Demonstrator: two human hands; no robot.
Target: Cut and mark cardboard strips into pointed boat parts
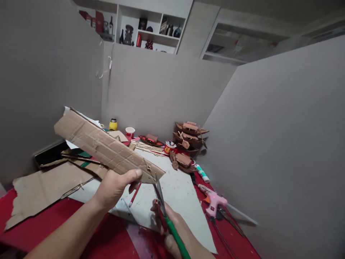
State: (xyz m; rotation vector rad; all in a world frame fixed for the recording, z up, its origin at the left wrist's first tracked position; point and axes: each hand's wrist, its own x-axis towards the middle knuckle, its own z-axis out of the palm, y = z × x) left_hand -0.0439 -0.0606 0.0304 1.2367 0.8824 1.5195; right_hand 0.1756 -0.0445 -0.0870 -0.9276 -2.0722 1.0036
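from where i stand, the biggest thing is the table (61,210), covered in red, with a white sheet (185,201) over its middle. above that sheet the left hand (113,189) holds a long cardboard strip (107,149), its thumb on top near the strip's lower right end. the strip's long axis slants from far left down toward the right, so most of it reaches past the left hand. the right hand (176,221) is wrapped around green-handled scissors (175,233), their blades pointing up and away, a little apart, right at that lower end. the left hand is the nearer one, touching the cardboard; the right reaches it only through the blades, and whether they have bitten in, i cannot tell. off to the right sits a pink glue gun (214,199), small brown model boats (183,160) are farther back, and a red pencil (135,194) lies between the hands.
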